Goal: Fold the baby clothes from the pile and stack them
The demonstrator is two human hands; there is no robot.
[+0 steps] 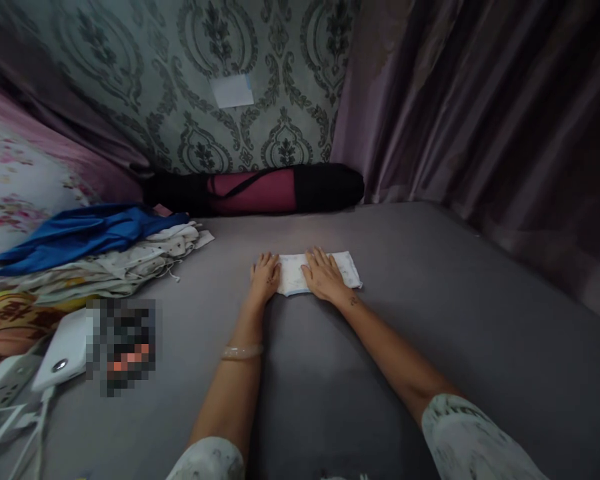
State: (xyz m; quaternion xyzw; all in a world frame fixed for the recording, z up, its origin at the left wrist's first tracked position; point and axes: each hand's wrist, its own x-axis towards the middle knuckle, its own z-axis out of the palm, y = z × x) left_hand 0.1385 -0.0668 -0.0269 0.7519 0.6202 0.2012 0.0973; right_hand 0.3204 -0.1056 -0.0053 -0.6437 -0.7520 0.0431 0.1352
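A small white folded cloth point(294, 272) lies flat on the grey sheet point(300, 360) in front of me. My left hand point(265, 275) rests at the cloth's left edge, palm down, fingers pointing away from me. My right hand point(324, 275) lies flat on top of the cloth, right of its middle, with its fingers spread. The cloth's right end shows beyond my right hand. What lies beneath my palms is hidden.
Folded clothes point(130, 260) with a blue garment point(90, 233) on top are at the left. Nearer me are a white power bank point(65, 350), a power strip point(10, 380) and cables. A black and red long bag point(260, 191) lies along the wall; curtains hang right.
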